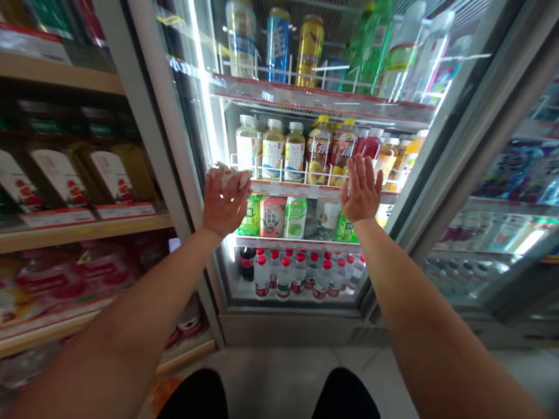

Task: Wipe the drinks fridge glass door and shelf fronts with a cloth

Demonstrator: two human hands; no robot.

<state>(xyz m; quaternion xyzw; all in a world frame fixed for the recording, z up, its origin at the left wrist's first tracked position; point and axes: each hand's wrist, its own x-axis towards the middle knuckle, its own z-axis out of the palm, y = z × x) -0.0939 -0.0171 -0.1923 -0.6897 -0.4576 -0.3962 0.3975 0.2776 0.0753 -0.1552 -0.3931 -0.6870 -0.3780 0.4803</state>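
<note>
My left hand (225, 201) is raised at the left side of a lit drinks fridge, its fingers over a crumpled whitish cloth (231, 174) that pokes out above them. My right hand (361, 189) is lifted at the right side, fingers stretched out and palm toward the fridge, holding nothing. Whether either hand touches the glass door (187, 105) I cannot tell. Behind the hands, the middle shelf carries tea bottles (273, 148) with white caps and brown bottles (318, 148) with yellow caps. Cartons (273, 216) stand on the shelf below.
Cans (278, 46) and green bottles (376, 43) fill the top shelf; red-capped water bottles (285, 278) stand at the bottom. Shelves of dark bottles (107, 154) flank the left. A metal door frame (463, 134) and another drinks fridge (515, 203) are to the right.
</note>
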